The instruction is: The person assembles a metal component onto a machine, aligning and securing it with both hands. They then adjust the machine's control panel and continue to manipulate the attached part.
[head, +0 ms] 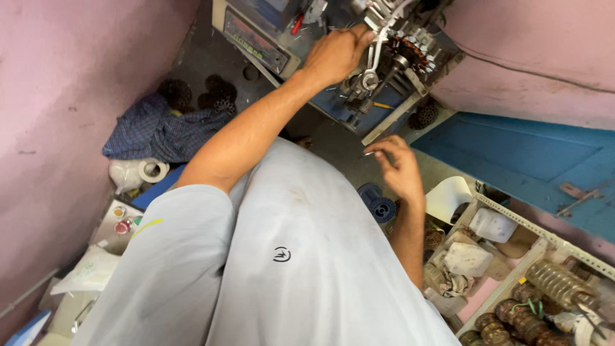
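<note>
My left hand (334,54) reaches up to a winding machine (384,64) and rests on its metal arm, fingers curled beside a round copper-wound stator (410,54) mounted there. My right hand (398,168) hovers lower, below the machine's angled metal edge, with a thin metal pin or wire end pinched at the fingertips. My grey shirt (282,256) fills the lower middle of the view.
A control panel (256,41) sits left of the machine. A blue checked cloth (157,131) and tape roll (152,170) lie on the left. A blue spool (379,204) is below my right hand. A shelf (512,256) of wound coils and white packets stands at right.
</note>
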